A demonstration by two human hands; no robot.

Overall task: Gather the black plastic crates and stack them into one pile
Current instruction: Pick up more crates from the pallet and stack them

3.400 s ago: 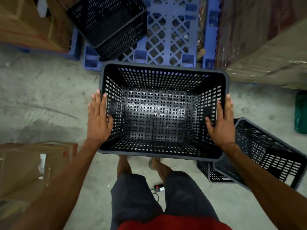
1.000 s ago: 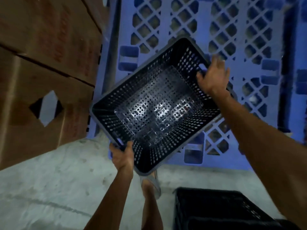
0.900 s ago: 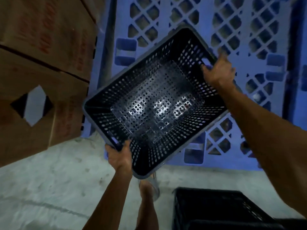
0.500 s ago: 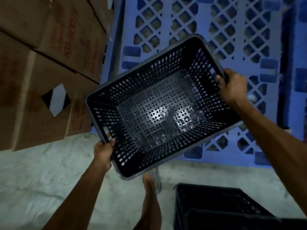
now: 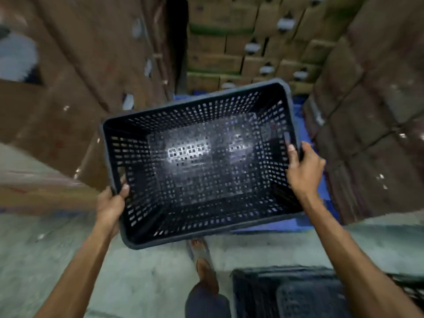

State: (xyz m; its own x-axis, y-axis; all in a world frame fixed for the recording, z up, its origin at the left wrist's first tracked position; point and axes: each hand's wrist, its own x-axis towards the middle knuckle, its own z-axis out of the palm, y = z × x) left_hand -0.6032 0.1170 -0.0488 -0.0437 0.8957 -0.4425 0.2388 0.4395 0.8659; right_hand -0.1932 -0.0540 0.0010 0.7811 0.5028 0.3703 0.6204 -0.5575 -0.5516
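I hold a black perforated plastic crate (image 5: 202, 161) in the air in front of me, open side up and tilted a little. My left hand (image 5: 111, 203) grips its left short rim and my right hand (image 5: 302, 166) grips its right short rim. A second black crate (image 5: 286, 294) stands on the concrete floor at the lower right, partly hidden by my right forearm, with what looks like another crate nested in it. The picture is blurred by motion.
Tall stacks of brown cardboard boxes rise on the left (image 5: 80, 76) and right (image 5: 371, 111), with more boxes at the back (image 5: 241, 47). A blue plastic pallet (image 5: 300, 111) lies behind the held crate. My foot (image 5: 202, 251) is on the concrete floor (image 5: 46, 249).
I have lifted the crate off the blue pallet and turned it more square to me. The view has swung up, so the box stacks now show and the pallet is mostly hidden.
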